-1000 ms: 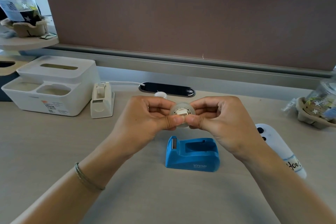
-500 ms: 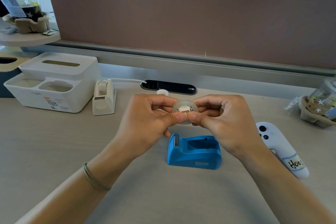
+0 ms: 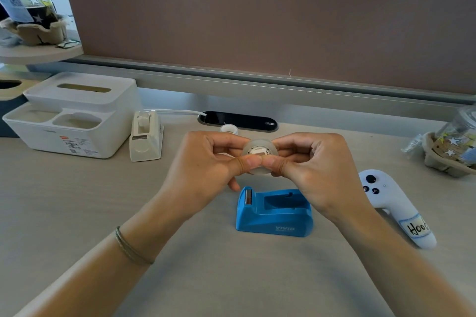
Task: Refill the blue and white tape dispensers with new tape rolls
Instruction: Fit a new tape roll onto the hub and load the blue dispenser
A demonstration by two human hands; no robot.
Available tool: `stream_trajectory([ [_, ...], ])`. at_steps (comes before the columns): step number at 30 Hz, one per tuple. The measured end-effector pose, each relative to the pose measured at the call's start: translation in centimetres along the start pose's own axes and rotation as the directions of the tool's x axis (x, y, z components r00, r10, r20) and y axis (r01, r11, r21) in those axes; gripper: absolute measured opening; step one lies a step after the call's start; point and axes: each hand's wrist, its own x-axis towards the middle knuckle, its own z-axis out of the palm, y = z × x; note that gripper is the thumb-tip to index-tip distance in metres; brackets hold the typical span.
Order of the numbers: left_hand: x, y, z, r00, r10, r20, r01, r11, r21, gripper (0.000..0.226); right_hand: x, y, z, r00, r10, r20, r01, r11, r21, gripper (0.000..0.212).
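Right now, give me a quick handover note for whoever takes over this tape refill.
Left hand and right hand: both pinch one clear tape roll in the air above the blue dispenser.
Blue dispenser: on the desk, its cradle empty.
White dispenser: at the back left beside the white organiser box; no roll visible in it.
A second small roll lies behind the hands.
Done: no dispenser loaded yet.
Left: seat this roll in the blue one, then refill the white one.
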Motion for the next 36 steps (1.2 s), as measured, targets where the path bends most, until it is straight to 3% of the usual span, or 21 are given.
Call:
stream_trajectory([
  [3, 0.7, -0.2, -1.4, 0.989, -0.071, 0.131, 0.091, 0.985, -0.150, 0.032, 0.1, -0.1, -0.1, 0.998, 0.009, 0.058, -0.014, 0.995, 0.101, 0.019],
  [5, 1.0, -0.4, -2.0, 0.983, -0.089, 0.163, 0.125, 0.967, -0.221, 0.039, 0.1, -0.1, -0.1, 0.999, -0.011, 0.048, 0.005, 0.994, 0.111, 0.022],
  [10, 0.9, -0.5, -1.7, 0.974, -0.093, 0.208, 0.148, 0.952, -0.269, 0.039, 0.0, 0.3, 0.0, 0.995, -0.023, -0.092, 0.029, 0.997, 0.070, 0.015],
  [15, 0.8, -0.6, -1.3, 0.963, -0.114, 0.246, 0.187, 0.936, -0.297, 0.037, 0.0, 0.4, 0.1, 0.990, -0.071, -0.122, 0.072, 0.997, 0.002, 0.008],
  [20, 0.7, -0.5, -1.0, 0.950, -0.154, 0.270, 0.239, 0.918, -0.318, 0.042, 0.1, 0.4, 0.1, 0.993, -0.090, -0.081, 0.087, 0.995, -0.041, 0.012],
  [27, 0.9, -0.6, -1.3, 0.948, -0.176, 0.266, 0.266, 0.896, -0.357, 0.038, 0.4, 0.7, -0.5, 0.997, -0.062, -0.048, 0.063, 0.998, 0.027, 0.013],
  [32, 0.9, -0.4, -1.1, 0.943, -0.161, 0.292, 0.281, 0.857, -0.433, 0.041, 0.4, 0.6, -0.7, 0.996, 0.004, -0.091, 0.007, 0.993, 0.121, 0.026],
  [36, 0.8, -0.4, -1.0, 0.959, -0.115, 0.259, 0.226, 0.863, -0.452, 0.041, 0.3, 0.3, -0.4, 1.000, 0.013, -0.004, -0.013, 0.999, 0.030, 0.032],
])
